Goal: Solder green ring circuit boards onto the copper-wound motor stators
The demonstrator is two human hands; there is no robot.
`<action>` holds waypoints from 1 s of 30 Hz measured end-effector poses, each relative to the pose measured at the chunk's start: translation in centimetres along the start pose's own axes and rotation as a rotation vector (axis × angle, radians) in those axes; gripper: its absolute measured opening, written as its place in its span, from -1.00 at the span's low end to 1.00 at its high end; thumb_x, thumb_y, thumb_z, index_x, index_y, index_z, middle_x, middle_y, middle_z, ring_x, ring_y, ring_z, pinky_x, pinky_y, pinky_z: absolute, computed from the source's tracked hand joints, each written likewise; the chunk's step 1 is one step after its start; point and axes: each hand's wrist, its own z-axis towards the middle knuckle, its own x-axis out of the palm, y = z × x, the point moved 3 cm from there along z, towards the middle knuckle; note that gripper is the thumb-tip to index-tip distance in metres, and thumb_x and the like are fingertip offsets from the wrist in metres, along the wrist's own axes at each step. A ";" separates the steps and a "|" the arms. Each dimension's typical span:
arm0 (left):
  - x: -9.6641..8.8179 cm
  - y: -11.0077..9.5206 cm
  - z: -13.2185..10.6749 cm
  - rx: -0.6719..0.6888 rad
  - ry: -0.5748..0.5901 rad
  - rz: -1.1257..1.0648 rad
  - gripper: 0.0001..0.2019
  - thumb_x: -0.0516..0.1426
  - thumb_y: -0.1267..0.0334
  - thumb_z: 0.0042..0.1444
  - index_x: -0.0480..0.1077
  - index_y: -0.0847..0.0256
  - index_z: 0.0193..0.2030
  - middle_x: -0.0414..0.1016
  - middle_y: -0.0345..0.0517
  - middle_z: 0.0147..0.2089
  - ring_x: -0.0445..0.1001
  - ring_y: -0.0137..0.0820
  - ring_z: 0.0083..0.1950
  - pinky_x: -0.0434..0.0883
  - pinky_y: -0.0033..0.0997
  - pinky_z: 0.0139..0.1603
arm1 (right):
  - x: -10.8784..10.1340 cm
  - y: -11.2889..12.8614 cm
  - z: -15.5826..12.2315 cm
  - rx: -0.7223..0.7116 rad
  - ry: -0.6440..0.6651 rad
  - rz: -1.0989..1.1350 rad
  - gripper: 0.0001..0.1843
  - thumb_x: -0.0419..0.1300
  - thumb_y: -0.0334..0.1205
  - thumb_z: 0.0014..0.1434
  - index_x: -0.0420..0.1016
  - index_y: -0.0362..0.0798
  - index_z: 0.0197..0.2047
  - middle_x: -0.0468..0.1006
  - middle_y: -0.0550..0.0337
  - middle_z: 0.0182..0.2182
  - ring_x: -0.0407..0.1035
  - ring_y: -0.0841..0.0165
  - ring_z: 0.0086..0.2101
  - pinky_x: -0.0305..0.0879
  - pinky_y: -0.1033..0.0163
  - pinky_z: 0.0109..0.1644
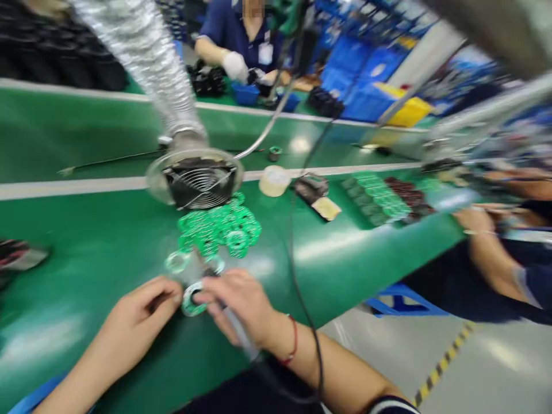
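My left hand (149, 305) is closed, with thumb and forefinger pinched at the left edge of a green ring-shaped circuit board (188, 309). My right hand (241, 299) grips a soldering iron (236, 326) with a grey handle and a dark cable; its blurred tip points forward, above the board. The right fingers hide part of that ring. Just beyond the hands lie a loose pale-green ring board (176, 262) and a dense heap of green ring boards (202, 227).
A round fume-extractor hood (196, 178) on a silver hose stands behind the heap. Right of it are a tape roll (275, 181), a dark holder with a yellow sponge (326, 208) and stacked green parts (379, 195). Co-workers sit opposite and at right. The iron's cable (293, 259) crosses the table.
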 end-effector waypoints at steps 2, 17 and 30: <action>-0.3 -0.1 -0.2 -0.060 0.030 -0.031 -0.72 0.04 0.09 0.13 0.38 0.17 -0.49 0.37 -0.21 -0.49 0.34 -0.38 -0.43 0.31 -0.46 -0.38 | -1.1 -0.1 -0.2 0.050 -0.137 0.126 -0.64 0.08 -0.29 0.37 0.30 0.00 0.22 0.71 0.21 -0.32 0.59 0.34 -0.30 0.45 0.21 -0.15; 0.0 0.5 0.1 -0.174 0.166 -0.292 -0.88 0.04 0.27 0.07 0.33 0.19 -0.45 0.25 -0.30 -0.48 0.20 -0.47 -0.44 0.17 -0.47 -0.42 | -1.8 -0.7 -1.1 0.162 -0.217 0.457 -0.72 0.06 -0.06 0.40 0.53 0.07 0.00 0.53 0.30 -0.62 0.49 0.34 -0.59 0.46 0.17 -0.40; -0.2 -0.6 0.2 -0.076 0.091 -0.143 -0.89 -0.01 0.34 0.02 0.25 0.18 -0.50 0.20 -0.31 -0.52 0.14 -0.50 -0.50 0.12 -0.48 -0.49 | -1.2 -0.8 -1.1 0.187 -0.194 0.382 -0.64 0.06 -0.21 0.41 0.33 0.14 0.24 0.71 0.17 -0.23 0.62 0.29 -0.35 0.58 0.11 -0.22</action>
